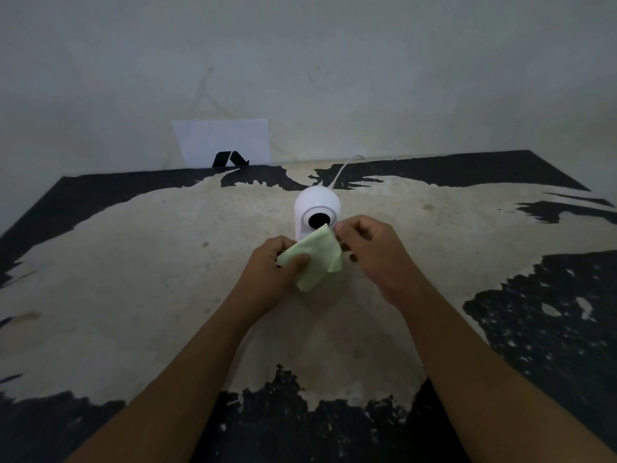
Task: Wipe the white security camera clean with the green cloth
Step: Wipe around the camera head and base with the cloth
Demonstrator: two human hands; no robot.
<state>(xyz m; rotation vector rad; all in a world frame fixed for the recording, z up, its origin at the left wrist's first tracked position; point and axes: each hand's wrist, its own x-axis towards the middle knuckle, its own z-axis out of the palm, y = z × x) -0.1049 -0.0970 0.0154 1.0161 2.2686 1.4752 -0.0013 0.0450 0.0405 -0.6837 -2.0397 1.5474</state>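
Note:
The white security camera (317,203) stands upright in the middle of the table, its round black lens facing me. Just in front of its base I hold the pale green cloth (317,259) stretched between both hands. My left hand (272,265) pinches the cloth's lower left edge. My right hand (370,250) pinches its upper right corner, close to the lens. The cloth's top corner overlaps the camera's lower front and hides its base.
A white cable (342,170) runs from behind the camera to the wall. A white sheet with a black mark (223,143) leans against the wall at the back left. The worn table (133,279) is cream with black patches along its edges.

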